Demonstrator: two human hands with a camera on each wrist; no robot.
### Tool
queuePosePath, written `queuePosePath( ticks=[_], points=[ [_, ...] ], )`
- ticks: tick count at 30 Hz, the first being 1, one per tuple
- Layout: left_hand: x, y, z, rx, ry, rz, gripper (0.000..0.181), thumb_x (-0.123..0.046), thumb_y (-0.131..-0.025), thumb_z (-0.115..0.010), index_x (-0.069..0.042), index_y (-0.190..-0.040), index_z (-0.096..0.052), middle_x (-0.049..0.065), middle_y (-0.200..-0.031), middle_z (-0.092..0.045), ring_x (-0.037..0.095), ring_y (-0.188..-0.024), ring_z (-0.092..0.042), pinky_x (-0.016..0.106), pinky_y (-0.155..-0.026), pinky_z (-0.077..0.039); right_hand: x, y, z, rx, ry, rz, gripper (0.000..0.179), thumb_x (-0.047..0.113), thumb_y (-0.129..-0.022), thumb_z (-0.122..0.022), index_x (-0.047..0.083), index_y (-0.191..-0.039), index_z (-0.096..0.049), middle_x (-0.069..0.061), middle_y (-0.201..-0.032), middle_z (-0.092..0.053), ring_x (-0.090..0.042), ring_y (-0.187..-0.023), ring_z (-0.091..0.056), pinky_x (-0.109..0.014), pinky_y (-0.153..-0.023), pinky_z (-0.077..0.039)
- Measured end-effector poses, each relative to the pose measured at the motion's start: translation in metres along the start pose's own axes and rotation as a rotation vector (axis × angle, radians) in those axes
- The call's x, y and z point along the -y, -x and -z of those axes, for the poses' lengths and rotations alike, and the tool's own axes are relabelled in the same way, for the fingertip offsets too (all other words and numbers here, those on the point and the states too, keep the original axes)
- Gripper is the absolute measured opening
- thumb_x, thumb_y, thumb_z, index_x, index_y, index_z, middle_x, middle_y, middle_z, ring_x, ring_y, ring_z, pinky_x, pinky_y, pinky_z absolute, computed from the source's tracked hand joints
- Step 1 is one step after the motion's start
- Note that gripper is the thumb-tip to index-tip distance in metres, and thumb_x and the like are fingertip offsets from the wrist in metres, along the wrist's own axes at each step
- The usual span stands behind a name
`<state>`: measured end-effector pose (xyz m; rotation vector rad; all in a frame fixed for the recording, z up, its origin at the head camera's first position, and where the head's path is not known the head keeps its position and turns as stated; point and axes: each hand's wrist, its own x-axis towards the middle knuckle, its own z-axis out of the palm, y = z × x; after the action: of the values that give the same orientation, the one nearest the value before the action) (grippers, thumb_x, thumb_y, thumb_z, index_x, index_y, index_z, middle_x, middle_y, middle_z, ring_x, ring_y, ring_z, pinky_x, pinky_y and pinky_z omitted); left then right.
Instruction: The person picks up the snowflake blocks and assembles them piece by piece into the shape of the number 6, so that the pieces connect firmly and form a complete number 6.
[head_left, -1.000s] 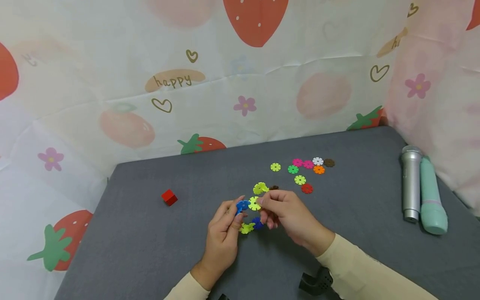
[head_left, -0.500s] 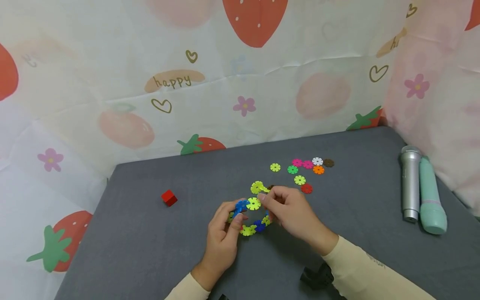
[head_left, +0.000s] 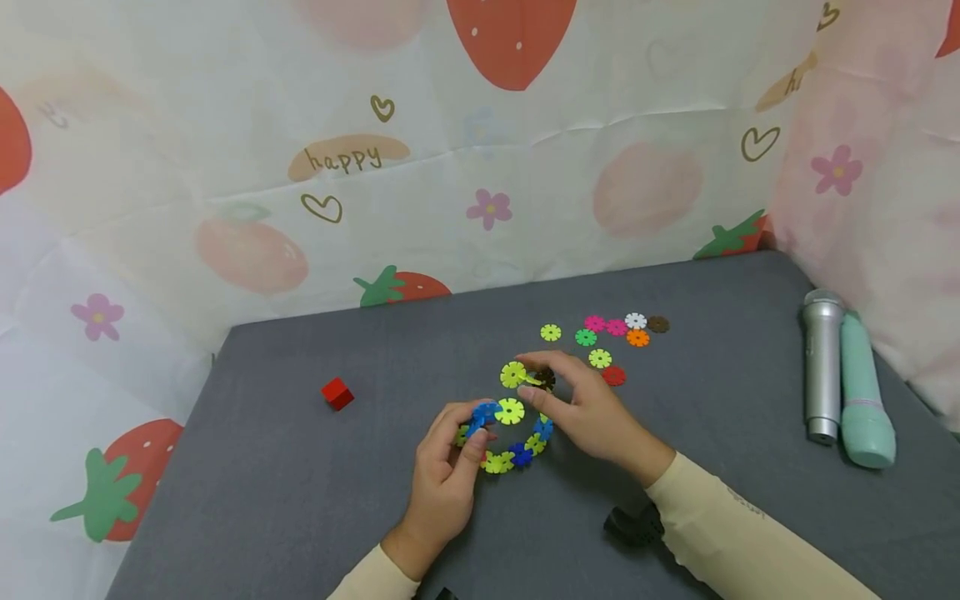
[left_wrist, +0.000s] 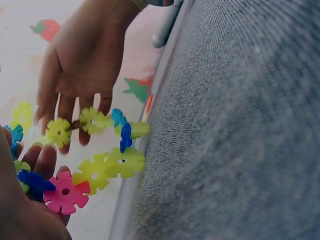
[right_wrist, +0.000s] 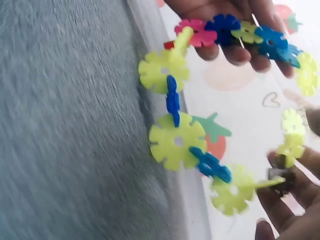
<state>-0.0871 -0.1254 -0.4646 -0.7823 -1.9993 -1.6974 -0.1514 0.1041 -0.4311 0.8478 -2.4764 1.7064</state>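
A ring-shaped chain of interlocking notched plastic discs point(head_left: 521, 454), mostly yellow-green and blue with a pink and a brown one, hangs between both hands above the table. My left hand point(head_left: 446, 467) holds its left side, fingers behind it and thumb in front. One end is a yellow disc point(head_left: 510, 411) beside the left fingertips. My right hand point(head_left: 600, 421) curls round the other end, thumb and forefinger apart on either side of the brown disc point(right_wrist: 282, 180). A yellow disc point(head_left: 513, 374) sticks out past its fingertips. The two ends stand apart, close together.
Several loose discs lie at the back right, including an orange one point(head_left: 637, 337) and a red one point(head_left: 613, 376). A red cube point(head_left: 337, 394) sits left. A silver microphone point(head_left: 822, 367) and a mint-green bottle-shaped object point(head_left: 866, 400) lie at the right edge.
My right thumb and forefinger have spread apart, and the brown disc shows between them. More of the chain's right side has come into view. The left hand keeps its hold.
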Motion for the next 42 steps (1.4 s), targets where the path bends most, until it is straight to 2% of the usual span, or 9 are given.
queuePosePath(
  ticks=[4,7,9,13,18,25,30,38,42],
  points=[
    [0.000,0.000,0.000,-0.013,-0.003,0.000,0.040,0.018,-0.105,-0.057,0.000,-0.140,-0.064,0.022,-0.119,-0.065,0.036,-0.096,-0.069,0.037,-0.071,-0.062,-0.002,0.001,-0.002,-0.041,-0.034,0.011,0.027,0.017,-0.109,-0.072,0.011,-0.134,-0.075,0.001,-0.122,-0.067,-0.021,-0.104,-0.062,-0.049,-0.090,-0.053],
    [0.000,0.000,0.000,-0.035,-0.008,0.014,0.038,0.016,-0.105,-0.058,0.000,-0.139,-0.065,0.022,-0.117,-0.065,0.035,-0.094,-0.069,0.036,-0.067,-0.061,-0.001,0.002,0.000,-0.070,-0.069,0.017,0.013,0.013,-0.107,-0.073,0.012,-0.118,-0.080,0.001,-0.116,-0.067,-0.021,-0.098,-0.063,-0.043,-0.085,-0.055],
    [0.000,0.001,0.001,-0.052,-0.010,0.042,0.035,0.013,-0.107,-0.058,-0.001,-0.138,-0.065,0.021,-0.116,-0.065,0.032,-0.094,-0.069,0.036,-0.069,-0.061,0.001,0.002,0.002,-0.078,-0.088,0.010,0.007,0.012,-0.106,-0.075,0.012,-0.110,-0.081,0.000,-0.113,-0.067,-0.022,-0.096,-0.064,-0.039,-0.082,-0.056],
    [0.000,0.001,0.002,-0.076,-0.010,0.104,0.030,0.007,-0.109,-0.058,-0.004,-0.136,-0.066,0.017,-0.117,-0.065,0.032,-0.097,-0.070,0.038,-0.078,-0.062,0.004,0.003,0.006,-0.064,-0.107,-0.008,0.004,0.010,-0.104,-0.077,0.012,-0.104,-0.080,-0.001,-0.109,-0.066,-0.027,-0.089,-0.064,-0.034,-0.075,-0.056],
    [-0.001,0.002,0.002,-0.072,-0.008,0.142,0.027,0.004,-0.110,-0.059,-0.004,-0.134,-0.067,0.024,-0.116,-0.064,0.035,-0.098,-0.070,0.044,-0.078,-0.062,0.004,0.003,0.008,-0.043,-0.124,-0.004,0.006,0.008,-0.103,-0.077,0.012,-0.104,-0.081,-0.002,-0.107,-0.067,-0.032,-0.086,-0.064,-0.033,-0.074,-0.056],
    [0.000,0.002,0.001,-0.057,-0.012,0.097,0.028,0.007,-0.109,-0.059,-0.004,-0.133,-0.068,0.021,-0.113,-0.065,0.040,-0.094,-0.070,0.043,-0.071,-0.062,0.005,0.004,0.007,-0.037,-0.156,-0.015,0.007,0.009,-0.104,-0.077,0.013,-0.104,-0.082,-0.004,-0.105,-0.067,-0.035,-0.085,-0.064,-0.034,-0.072,-0.057],
    [0.001,0.001,0.001,-0.048,-0.005,0.063,0.030,0.010,-0.108,-0.057,-0.002,-0.134,-0.068,0.022,-0.114,-0.066,0.037,-0.093,-0.070,0.041,-0.072,-0.062,0.005,0.005,0.006,-0.036,-0.187,-0.011,0.008,0.008,-0.104,-0.076,0.013,-0.104,-0.082,-0.006,-0.103,-0.067,-0.036,-0.084,-0.064,-0.034,-0.071,-0.056],
    [0.002,0.001,0.001,-0.033,-0.058,-0.002,0.039,0.016,-0.105,-0.059,0.009,-0.143,-0.065,0.019,-0.114,-0.067,0.032,-0.088,-0.068,0.029,-0.070,-0.059,0.004,0.007,0.003,-0.072,-0.241,-0.027,0.009,0.009,-0.104,-0.077,0.013,-0.099,-0.084,-0.009,-0.100,-0.066,-0.031,-0.082,-0.061,-0.034,-0.069,-0.054],
    [0.002,0.002,0.000,-0.015,-0.057,0.001,0.037,0.016,-0.105,-0.059,0.009,-0.140,-0.067,0.018,-0.108,-0.066,0.028,-0.086,-0.066,0.027,-0.070,-0.057,0.003,0.009,0.003,-0.077,-0.276,-0.038,0.009,0.009,-0.104,-0.077,0.012,-0.099,-0.084,-0.011,-0.100,-0.066,-0.031,-0.082,-0.060,-0.035,-0.068,-0.053]
  ],
)
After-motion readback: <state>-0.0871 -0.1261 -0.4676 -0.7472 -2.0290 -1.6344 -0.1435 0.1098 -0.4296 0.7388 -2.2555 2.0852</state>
